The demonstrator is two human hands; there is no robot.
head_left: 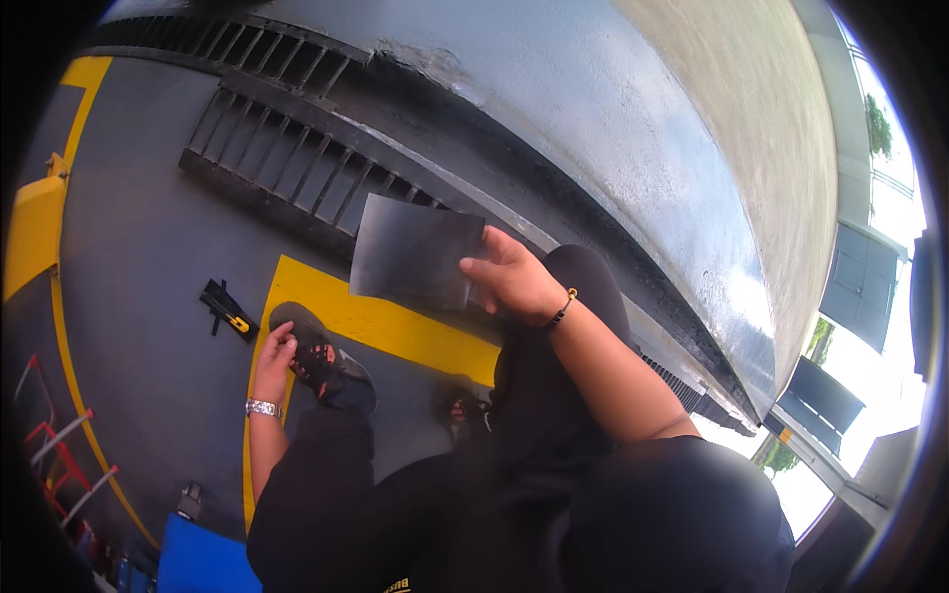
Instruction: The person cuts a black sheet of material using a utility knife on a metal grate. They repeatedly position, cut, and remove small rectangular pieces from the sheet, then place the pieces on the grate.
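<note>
My right hand (514,277) is closed on the right edge of a thin, dark grey rectangular sheet (415,252) that looks like sandpaper. Thumb and fingers pinch it, and it is held up in front of the drain channel. Low on the left, my left hand (274,358) is beside my dark shoe (314,346), its fingers curled together near the thumb. Whatever those fingers hold, if anything, is too small to make out. A flat black thing with a yellow-handled tool (232,314) lies on the grey floor, just left of that shoe.
A curved grey wall (633,128) with a rough lower edge rises ahead and to the right. Black drain grating (287,158) runs along its foot. Yellow stripes (395,324) mark the floor. At lower left are a blue panel (203,553) and red-and-grey metal frames (59,450).
</note>
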